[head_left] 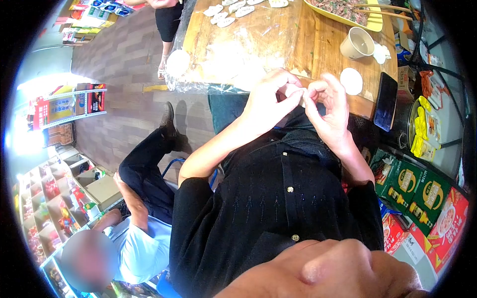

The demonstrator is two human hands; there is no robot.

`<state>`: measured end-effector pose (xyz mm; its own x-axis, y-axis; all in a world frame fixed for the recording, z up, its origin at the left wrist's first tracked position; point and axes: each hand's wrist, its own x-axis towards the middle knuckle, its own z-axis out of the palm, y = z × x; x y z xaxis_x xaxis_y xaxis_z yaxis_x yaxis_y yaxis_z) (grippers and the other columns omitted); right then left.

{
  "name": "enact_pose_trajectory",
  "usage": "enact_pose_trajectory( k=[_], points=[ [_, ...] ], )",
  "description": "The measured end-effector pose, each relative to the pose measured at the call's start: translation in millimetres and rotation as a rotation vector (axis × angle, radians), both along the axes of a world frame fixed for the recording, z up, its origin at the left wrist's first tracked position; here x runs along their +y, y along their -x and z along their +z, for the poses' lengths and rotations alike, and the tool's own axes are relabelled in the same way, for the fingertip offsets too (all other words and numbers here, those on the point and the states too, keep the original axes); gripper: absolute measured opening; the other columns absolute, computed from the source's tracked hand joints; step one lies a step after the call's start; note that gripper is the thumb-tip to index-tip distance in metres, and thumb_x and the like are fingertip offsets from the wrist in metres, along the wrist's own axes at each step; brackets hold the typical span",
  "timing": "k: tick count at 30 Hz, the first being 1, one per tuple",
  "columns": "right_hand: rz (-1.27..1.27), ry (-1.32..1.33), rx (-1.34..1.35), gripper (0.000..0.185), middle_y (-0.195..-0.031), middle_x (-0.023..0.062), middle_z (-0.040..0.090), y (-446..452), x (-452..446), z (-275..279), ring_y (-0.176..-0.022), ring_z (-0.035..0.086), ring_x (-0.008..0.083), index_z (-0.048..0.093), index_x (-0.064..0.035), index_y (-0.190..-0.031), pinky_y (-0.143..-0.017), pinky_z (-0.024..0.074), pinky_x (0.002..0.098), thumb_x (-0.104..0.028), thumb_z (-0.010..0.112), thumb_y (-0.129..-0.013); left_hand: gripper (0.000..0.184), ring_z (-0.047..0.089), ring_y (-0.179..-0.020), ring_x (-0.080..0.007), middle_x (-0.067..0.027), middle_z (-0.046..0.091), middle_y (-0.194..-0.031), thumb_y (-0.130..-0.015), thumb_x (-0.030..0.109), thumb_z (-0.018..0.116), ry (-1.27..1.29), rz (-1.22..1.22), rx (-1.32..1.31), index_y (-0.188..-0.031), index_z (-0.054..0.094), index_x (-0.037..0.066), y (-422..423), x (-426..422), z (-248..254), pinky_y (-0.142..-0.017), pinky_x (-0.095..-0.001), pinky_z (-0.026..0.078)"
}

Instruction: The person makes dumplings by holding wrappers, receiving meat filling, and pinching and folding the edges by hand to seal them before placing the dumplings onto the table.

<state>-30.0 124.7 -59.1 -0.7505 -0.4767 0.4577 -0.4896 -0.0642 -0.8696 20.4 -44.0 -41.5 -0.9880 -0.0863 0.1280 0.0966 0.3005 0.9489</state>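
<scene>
A small pale dough piece is pinched between my left hand and my right hand; its shape is mostly hidden.

The table is warm brown with streaked wood grain, dusted with white powder; the round wrapper is plain white, and the dumplings are off-white; the filling is pink flecked with green, in a yellow tray; the chopsticks are light brown, the cup beige, the phone black; the wearer's shirt is black with dotted vertical lines and gold-toned buttons; the seated person's shirt is pale blue; the floor is patterned in grey-brown planks; the packets are bright yellow, the cartons green with yellow emblems.
</scene>
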Motion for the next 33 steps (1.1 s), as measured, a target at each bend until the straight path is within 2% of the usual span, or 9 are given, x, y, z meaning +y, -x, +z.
enact_pose_trajectory(
  k=[4,7,10,12,15,16,18,24,33],
  points=[
    [-0.080,0.046,0.008,0.062,-0.093,0.0062,0.059,0.0,-4.9,-0.1,-0.078,0.058,0.0103,0.038,-0.0013,-0.135,-0.070,0.0503,0.0249,0.011,0.066,-0.081,0.015,0.056,-0.073,-0.0115,-0.0068,0.059,-0.087,-0.083,0.010,0.068,-0.137,-0.023,0.028,-0.094,0.064,0.001,-1.7,-0.2,1.2,-0.063,-0.0255,0.047],
    [-0.072,-0.069,0.067,0.062,-0.094,0.0068,0.059,0.0,-3.4,1.4,-0.080,0.058,0.0107,0.038,-0.0016,-0.135,-0.071,0.0500,0.0248,0.012,0.065,-0.081,0.012,0.058,-0.081,-0.0088,-0.0048,0.060,-0.095,-0.087,0.006,0.066,-0.095,-0.080,0.000,-0.097,0.064,0.000,-2.3,-3.7,2.4,-0.070,-0.0230,0.048],
    [-0.053,0.019,0.052,0.061,-0.095,0.0074,0.059,-0.1,-3.5,-3.5,-0.081,0.058,0.0112,0.038,-0.0017,-0.135,-0.071,0.0501,0.0256,0.012,0.064,-0.081,0.013,0.058,-0.083,-0.0078,-0.0033,0.060,-0.095,-0.089,0.006,0.065,-0.154,-0.093,-0.044,-0.100,0.062,0.000,-4.0,-2.8,-2.2,-0.072,-0.0221,0.047],
    [-0.057,0.030,0.026,0.060,-0.094,0.0073,0.059,-0.4,-2.2,-2.1,-0.081,0.058,0.0112,0.038,-0.0017,-0.134,-0.071,0.0501,0.0257,0.012,0.063,-0.082,0.013,0.057,-0.083,-0.0067,-0.0012,0.059,-0.095,-0.091,0.006,0.063,-0.368,-0.026,-0.101,-0.102,0.061,0.001,-5.1,2.1,-3.4,-0.074,-0.0212,0.047],
    [-0.045,0.053,-0.015,0.058,-0.094,0.0072,0.059,-1.6,-0.5,2.1,-0.080,0.058,0.0109,0.039,-0.0016,-0.134,-0.071,0.0499,0.0254,0.011,0.063,-0.082,0.012,0.056,-0.081,-0.0056,0.0003,0.059,-0.095,-0.091,0.005,0.063,-0.464,-0.043,-0.110,-0.102,0.060,0.001,-5.0,2.2,-6.3,-0.075,-0.0201,0.046],
    [-0.026,0.062,-0.031,0.058,-0.094,0.0072,0.059,-2.3,-0.1,3.2,-0.080,0.058,0.0108,0.039,-0.0016,-0.133,-0.071,0.0496,0.0250,0.011,0.063,-0.082,0.012,0.056,-0.081,-0.0056,0.0003,0.059,-0.095,-0.091,0.005,0.063,-0.465,-0.042,-0.109,-0.102,0.060,0.001,-4.7,2.6,-10.3,-0.075,-0.0201,0.046],
    [0.012,0.047,-0.029,0.058,-0.094,0.0071,0.059,-4.5,1.3,4.1,-0.079,0.057,0.0105,0.039,-0.0016,-0.134,-0.070,0.0491,0.0245,0.011,0.063,-0.082,0.012,0.055,-0.070,-0.0068,-0.0015,0.058,-0.087,-0.085,0.006,0.068,-0.404,0.021,-0.041,-0.094,0.061,0.002,-3.2,3.9,-16.2,-0.060,-0.0215,0.046],
    [0.019,0.025,0.025,0.059,-0.096,0.0070,0.059,-6.1,-2.4,3.6,-0.079,0.055,0.0096,0.040,-0.0019,-0.134,-0.070,0.0482,0.0237,0.010,0.066,-0.082,0.016,0.058,-0.068,-0.0115,-0.0075,0.058,-0.090,-0.081,0.001,0.068,-0.061,0.051,0.132,-0.095,0.061,0.002,-7.8,5.1,-0.3,-0.058,-0.0240,0.048],
    [0.004,0.018,-0.029,0.061,-0.101,0.0085,0.060,-5.2,-3.1,1.5,-0.080,0.055,0.0097,0.038,-0.0015,-0.136,-0.069,0.0479,0.0236,0.010,0.065,-0.083,0.019,0.058,-0.072,-0.0105,-0.0068,0.059,-0.093,-0.083,0.000,0.067,-0.168,0.074,0.199,-0.101,0.060,0.002,-15.8,5.1,-4.5,-0.062,-0.0227,0.048]
  ],
)
